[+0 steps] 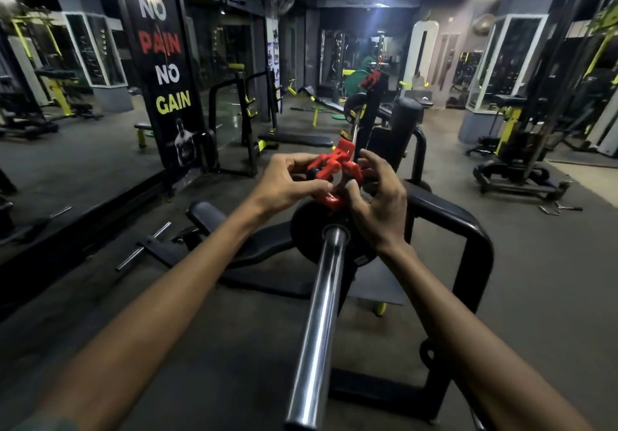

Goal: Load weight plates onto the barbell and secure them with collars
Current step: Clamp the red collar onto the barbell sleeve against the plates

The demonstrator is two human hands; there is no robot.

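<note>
A chrome barbell sleeve (317,317) points toward me from the middle of the view. A black weight plate (306,230) sits on it, farther along the sleeve. Both my hands hold a red clamp collar (337,173) above the plate, its lever flipped up. My left hand (287,183) pinches its left side. My right hand (378,196) grips its right side, thumb against the red ring. At the bar's far end, another black plate (354,103) and a red collar (371,79) show.
A black bench rack frame (468,230) surrounds the bar's near end, with an upright post (406,119) behind. A loose bar (143,246) lies on the floor at left. Benches and machines line both sides.
</note>
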